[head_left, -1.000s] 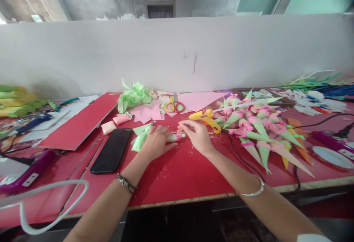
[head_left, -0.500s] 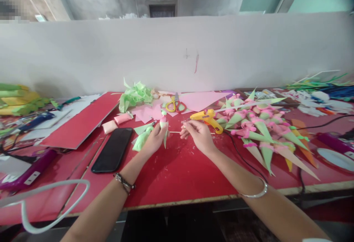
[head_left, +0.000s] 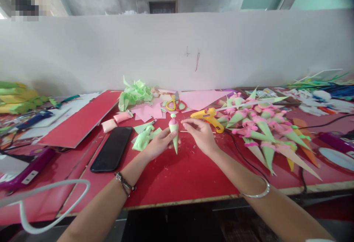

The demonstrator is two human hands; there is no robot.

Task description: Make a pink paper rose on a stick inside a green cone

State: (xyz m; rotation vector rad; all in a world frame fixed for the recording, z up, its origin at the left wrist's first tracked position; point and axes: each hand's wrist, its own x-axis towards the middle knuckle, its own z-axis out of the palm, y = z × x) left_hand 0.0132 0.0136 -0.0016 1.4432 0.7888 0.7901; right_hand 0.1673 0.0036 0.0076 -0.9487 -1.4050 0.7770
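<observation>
My left hand (head_left: pixel 159 143) is closed around a small green paper cone (head_left: pixel 174 134) with a pink top, held upright with its point down above the red table (head_left: pixel 177 179). My right hand (head_left: pixel 201 134) is just right of the cone, fingers pinched near its top; what they pinch is too small to name. A thin wooden stick (head_left: pixel 184 131) lies on the table between my hands. A yellow glue gun (head_left: pixel 207 117) lies just behind my right hand.
A black phone (head_left: pixel 112 148) lies left of my left hand, by crumpled green paper (head_left: pixel 143 138). Several finished green and pink cones (head_left: pixel 262 131) are piled at right. Yellow scissors (head_left: pixel 174 104), pink paper (head_left: pixel 201 99) and green scraps (head_left: pixel 135 94) lie behind. A white partition (head_left: pixel 177 50) backs the table.
My left hand lifted the cone off the table, turned it upright and brought it toward my right hand. My right hand stayed near the glue gun, fingers pinched.
</observation>
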